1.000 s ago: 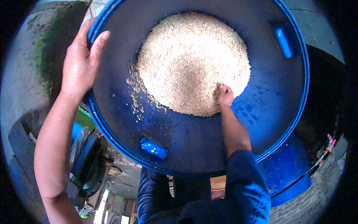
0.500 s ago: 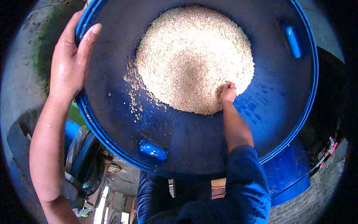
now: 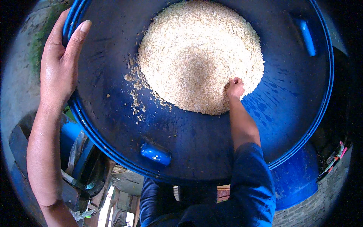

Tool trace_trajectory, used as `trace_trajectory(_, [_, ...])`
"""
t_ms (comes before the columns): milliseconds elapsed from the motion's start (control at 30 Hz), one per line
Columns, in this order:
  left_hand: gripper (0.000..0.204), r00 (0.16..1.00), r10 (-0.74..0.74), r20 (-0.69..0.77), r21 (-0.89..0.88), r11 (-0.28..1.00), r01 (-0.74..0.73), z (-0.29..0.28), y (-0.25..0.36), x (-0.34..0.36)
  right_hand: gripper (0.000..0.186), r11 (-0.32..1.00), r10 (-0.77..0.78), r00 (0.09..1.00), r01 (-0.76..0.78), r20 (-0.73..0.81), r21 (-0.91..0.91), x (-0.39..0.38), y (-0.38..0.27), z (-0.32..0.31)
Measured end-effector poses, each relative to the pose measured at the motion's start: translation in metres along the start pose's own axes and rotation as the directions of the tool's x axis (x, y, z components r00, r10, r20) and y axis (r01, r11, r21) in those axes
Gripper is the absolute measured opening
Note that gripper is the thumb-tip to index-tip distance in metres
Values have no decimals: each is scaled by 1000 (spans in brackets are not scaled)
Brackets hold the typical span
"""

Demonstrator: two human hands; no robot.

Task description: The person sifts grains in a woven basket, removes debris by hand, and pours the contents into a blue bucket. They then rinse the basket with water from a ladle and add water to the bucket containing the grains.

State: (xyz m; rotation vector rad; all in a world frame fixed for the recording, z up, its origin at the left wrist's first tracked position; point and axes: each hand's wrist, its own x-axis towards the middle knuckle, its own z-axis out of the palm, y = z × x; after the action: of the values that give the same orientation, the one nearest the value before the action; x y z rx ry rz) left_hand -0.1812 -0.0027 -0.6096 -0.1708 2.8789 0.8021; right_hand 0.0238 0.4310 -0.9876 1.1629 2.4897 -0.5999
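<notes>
A wide blue barrel (image 3: 196,143) opens toward me, with a large heap of small pale grains or split beans (image 3: 181,53) inside. The exact kind of grain is too small to tell. My left hand (image 3: 62,62) grips the barrel's rim at the upper left, thumb over the inside edge and fingers hidden behind it. Down in the barrel, my right hand (image 3: 235,87) rests at the near right edge of the heap with its fingers curled in. Whatever those fingers hold cannot be made out. Loose grains (image 3: 135,92) cling to the wall left of the heap.
Two moulded recesses, one near (image 3: 155,153) and one far right (image 3: 308,38), stand out from the barrel's inner wall. Another blue container (image 3: 295,178) stands at the lower right by a brick surface. Boards and scraps (image 3: 77,151) lie below the left arm.
In the picture, the barrel's left rim and my left hand have shifted left, and its right rim right. My right hand stays at the same edge of the heap, fingers still curled.
</notes>
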Motion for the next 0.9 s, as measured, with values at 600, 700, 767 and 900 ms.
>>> trace_trajectory(600, [41, 996, -8, 87, 36, 999, 5, -4, 22, -2, 15, 626, -151, 939, -151, 309, 765, -49, -109, -55])
trace_trajectory(700, [40, 994, 21, 106, 40, 999, -25, -5, 27, -1, 14, 485, -258, 887, -224, 382, 845, -73, -166, -103])
trace_trajectory(767, [38, 993, 0, 121, 35, 999, -5, -6, 31, -1, 13, 379, -348, 852, -255, 392, 890, -91, -199, -133])
trace_trajectory(900, [37, 994, 28, 102, 18, 999, -30, -5, 30, -2, 14, 235, -514, 772, -292, 374, 927, -129, -251, -195])
